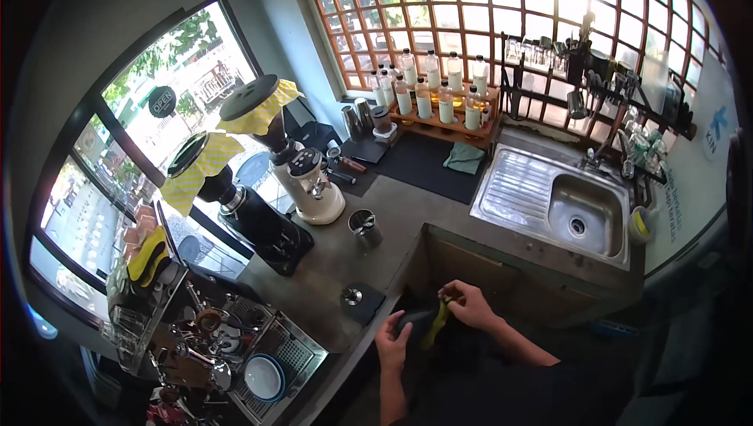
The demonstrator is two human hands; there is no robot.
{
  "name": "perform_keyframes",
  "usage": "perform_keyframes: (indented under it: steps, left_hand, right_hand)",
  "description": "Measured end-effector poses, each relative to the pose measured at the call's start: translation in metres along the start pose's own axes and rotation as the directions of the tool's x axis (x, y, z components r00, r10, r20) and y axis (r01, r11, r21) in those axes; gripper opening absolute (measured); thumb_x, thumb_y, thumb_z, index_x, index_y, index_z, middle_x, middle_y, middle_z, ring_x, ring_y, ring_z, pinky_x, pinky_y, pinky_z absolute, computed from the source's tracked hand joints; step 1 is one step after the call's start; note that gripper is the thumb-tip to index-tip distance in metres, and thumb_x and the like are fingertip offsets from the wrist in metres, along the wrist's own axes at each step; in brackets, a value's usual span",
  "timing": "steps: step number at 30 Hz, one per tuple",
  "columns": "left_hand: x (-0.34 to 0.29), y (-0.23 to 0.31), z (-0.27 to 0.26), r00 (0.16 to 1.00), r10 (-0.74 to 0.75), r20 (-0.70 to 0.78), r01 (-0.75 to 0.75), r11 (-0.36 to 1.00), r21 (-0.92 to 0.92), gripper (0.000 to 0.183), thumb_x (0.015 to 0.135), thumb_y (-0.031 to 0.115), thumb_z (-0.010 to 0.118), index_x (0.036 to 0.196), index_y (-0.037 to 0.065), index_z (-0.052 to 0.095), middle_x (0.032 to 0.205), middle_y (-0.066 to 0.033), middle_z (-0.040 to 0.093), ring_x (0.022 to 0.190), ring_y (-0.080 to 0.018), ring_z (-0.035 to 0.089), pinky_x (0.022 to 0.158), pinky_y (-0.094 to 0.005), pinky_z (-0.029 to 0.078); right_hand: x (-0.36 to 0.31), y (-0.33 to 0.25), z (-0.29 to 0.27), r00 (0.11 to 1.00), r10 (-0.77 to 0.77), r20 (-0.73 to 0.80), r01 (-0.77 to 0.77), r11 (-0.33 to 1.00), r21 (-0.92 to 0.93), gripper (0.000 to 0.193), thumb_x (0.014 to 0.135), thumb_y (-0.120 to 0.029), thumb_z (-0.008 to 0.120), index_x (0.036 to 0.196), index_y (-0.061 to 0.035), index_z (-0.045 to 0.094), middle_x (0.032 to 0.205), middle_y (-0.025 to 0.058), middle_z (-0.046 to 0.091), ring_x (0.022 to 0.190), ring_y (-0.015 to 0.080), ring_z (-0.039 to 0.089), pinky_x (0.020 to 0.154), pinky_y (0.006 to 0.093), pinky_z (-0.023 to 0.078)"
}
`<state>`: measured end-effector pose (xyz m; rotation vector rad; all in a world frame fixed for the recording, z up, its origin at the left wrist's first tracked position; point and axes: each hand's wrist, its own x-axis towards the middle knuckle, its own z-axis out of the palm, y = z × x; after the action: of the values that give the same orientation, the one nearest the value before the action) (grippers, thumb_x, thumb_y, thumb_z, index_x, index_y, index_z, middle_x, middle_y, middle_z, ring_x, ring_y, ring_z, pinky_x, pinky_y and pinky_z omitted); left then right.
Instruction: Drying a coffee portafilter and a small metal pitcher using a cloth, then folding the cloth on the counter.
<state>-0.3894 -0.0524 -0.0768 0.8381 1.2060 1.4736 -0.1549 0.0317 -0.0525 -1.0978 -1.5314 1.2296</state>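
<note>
While your right hand [468, 307] is pinching a yellow-and-dark cloth [438, 325] between thumb and fingers, your left hand [391, 341] is curving half-open at its dark side, any grip unclear.

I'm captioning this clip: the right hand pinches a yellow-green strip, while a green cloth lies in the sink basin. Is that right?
Not quite: in the head view, the green cloth lies on the black mat, not in the sink basin. The right hand does pinch a yellow-green strip.
</note>
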Motion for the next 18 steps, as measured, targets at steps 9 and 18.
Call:
perform_keyframes:
  steps: [9,18]
  left_hand:
    - [0.003,0.101,0.046,0.938,0.126,0.322,-0.257,0.877,0.406,0.018,0.098,-0.006,0.067,0.113,-0.001,0.075,0.108,-0.0105,0.079,0.104,-0.0178,0.076,0.095,-0.0319,0.058]
    - [0.068,0.139,0.053,0.924,0.337,0.179,-0.38,0.853,0.357,0.022,0.097,-0.011,0.066,0.114,-0.001,0.075,0.112,-0.0112,0.081,0.107,-0.0191,0.077,0.101,-0.0328,0.058]
  right_hand:
    - [0.028,-0.067,0.015,0.745,-0.146,0.651,0.282,0.953,-0.109,0.058,0.09,-0.016,0.083,0.144,-0.0061,0.063,0.118,0.0181,0.076,0.105,0.04,0.075,0.093,0.0466,0.06]
    - [0.054,-0.031,-0.037,0.961,-0.179,0.212,0.22,0.958,-0.187,0.02,0.096,-0.002,0.076,0.116,-0.0012,0.079,0.103,0.0191,0.08,0.095,0.0331,0.08,0.086,0.0408,0.061]
